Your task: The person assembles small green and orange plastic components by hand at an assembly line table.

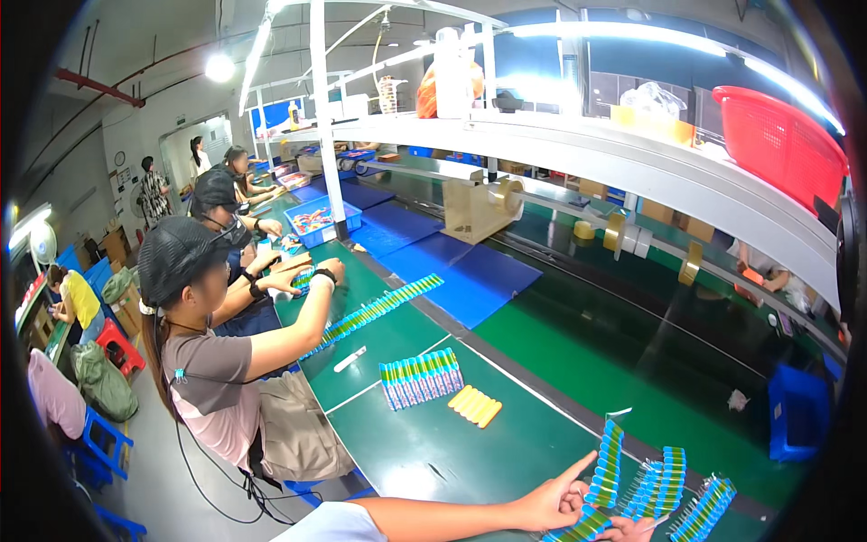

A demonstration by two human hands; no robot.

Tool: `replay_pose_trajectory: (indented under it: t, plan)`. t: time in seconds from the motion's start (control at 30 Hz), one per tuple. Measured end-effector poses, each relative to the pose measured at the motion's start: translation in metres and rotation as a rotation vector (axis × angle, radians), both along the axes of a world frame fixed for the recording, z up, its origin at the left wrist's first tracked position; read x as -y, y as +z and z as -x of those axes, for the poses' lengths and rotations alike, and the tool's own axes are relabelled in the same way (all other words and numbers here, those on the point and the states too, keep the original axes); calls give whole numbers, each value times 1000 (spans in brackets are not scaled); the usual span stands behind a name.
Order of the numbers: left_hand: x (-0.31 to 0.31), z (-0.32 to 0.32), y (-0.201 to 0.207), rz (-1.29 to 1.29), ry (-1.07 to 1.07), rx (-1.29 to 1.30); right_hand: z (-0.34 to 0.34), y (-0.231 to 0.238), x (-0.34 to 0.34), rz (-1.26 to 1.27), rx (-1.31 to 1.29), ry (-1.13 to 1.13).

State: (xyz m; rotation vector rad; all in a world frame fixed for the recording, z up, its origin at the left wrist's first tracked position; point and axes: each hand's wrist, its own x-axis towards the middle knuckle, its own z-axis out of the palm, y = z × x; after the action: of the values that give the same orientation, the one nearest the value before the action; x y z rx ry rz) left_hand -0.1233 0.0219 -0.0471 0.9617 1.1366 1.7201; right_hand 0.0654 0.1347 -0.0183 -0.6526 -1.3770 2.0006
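My left hand comes in from the lower edge, its index finger stretched along a strip of small blue-and-green packets and its other fingers curled at the strip's side. Below it, partly cut off by the lower edge, my right hand has its fingers closed by the strip's lower, folded part. What lies between those fingers is partly hidden. Right of my hands rest another group of joined blue-and-green packets and a further bundle.
On the green table lie a row of blue-and-green packets, a yellow-orange row and a white flat piece. A capped co-worker handles packets at the left. A shelf with a red basket overhangs the far side.
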Motion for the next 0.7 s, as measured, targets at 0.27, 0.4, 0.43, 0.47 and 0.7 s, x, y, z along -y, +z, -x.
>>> replay_pose_trajectory:
  t: [0.27, 0.4, 0.43, 0.47, 0.7]
  plan:
    - [2, 21, 15, 111, 189, -393, -4, -10, -28, -607, 334, -404]
    - [9, 32, 15, 101, 201, -333, 10, 22, -33, -1119, 487, -357]
    - [11, 34, 24, 154, 184, -332, 11, 28, -32, -1159, 538, -314]
    - [-3, 25, 34, 219, 137, -327, -3, 23, -42, -1128, 570, -303]
    - [6, 21, 32, 261, -52, -219, -5, 18, -23, -1219, 468, -130]
